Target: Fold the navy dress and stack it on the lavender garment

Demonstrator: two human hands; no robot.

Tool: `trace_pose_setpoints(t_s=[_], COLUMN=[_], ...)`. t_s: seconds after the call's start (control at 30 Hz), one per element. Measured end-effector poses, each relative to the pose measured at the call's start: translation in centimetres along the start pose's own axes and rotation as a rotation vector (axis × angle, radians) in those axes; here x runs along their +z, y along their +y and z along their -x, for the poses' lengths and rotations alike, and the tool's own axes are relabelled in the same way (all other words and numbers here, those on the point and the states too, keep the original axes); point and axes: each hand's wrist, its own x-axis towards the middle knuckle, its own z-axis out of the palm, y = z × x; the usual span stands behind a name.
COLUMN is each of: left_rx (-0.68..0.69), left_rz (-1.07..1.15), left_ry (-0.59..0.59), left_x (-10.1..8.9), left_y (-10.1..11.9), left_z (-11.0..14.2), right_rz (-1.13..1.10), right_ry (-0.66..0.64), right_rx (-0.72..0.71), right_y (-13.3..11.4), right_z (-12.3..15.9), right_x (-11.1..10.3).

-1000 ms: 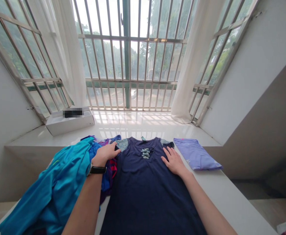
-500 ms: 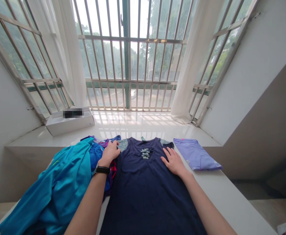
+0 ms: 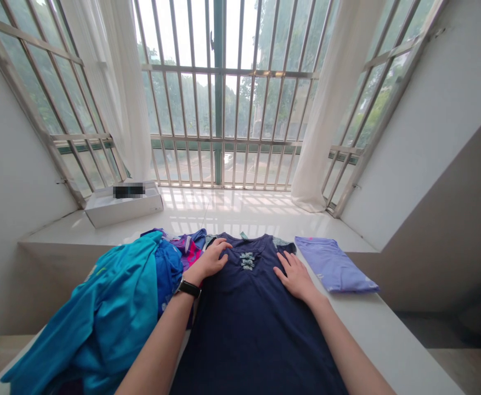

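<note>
A navy shirt (image 3: 256,329) with patterned shoulders and small bows below the neckline lies spread out, its collar toward the window. My left hand (image 3: 212,259), with a dark-strapped watch on the wrist, rests on the shirt's left shoulder, fingers bent and apart. My right hand (image 3: 295,274) lies flat on the upper right of the shirt, fingers spread. To the left is a heap of clothes, with a teal garment (image 3: 100,312) on top and a blue one (image 3: 168,269) beside it. A folded lavender garment (image 3: 334,266) lies right of the shirt.
The clothes lie on a white table (image 3: 405,340) against a glossy white windowsill (image 3: 232,211). An open white box (image 3: 125,211) stands on the sill at left. White curtains (image 3: 312,164) hang before the barred window (image 3: 219,109).
My left hand has moved right, from the shirt's left sleeve onto its shoulder near the neckline. My right hand stays almost in place. The view has shifted slightly.
</note>
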Motion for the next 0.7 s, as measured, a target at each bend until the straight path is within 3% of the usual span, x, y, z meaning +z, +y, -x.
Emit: trace_pose_setpoints(t_s=[0.13, 0.33, 0.53, 0.7], left_rx=[-0.008, -0.069, -0.286, -0.347], left_rz=[-0.125, -0.314, -0.471, -0.579], left_ry=[0.042, 0.013, 0.168, 0.104], left_x=[0.67, 0.81, 0.38, 0.93], left_y=[-0.44, -0.72, -0.03, -0.35], left_z=[0.02, 0.46, 0.38, 0.52], right_rz=[0.001, 0.008, 0.002, 0.017], right_ry=[0.008, 0.004, 0.009, 0.004], right_rx=[-0.002, 0.0, -0.003, -0.007], right_y=[0.02, -0.02, -0.08, -0.23], right_z=[-0.01, -0.02, -0.01, 0.08], right_x=[0.07, 0.09, 0.03, -0.18])
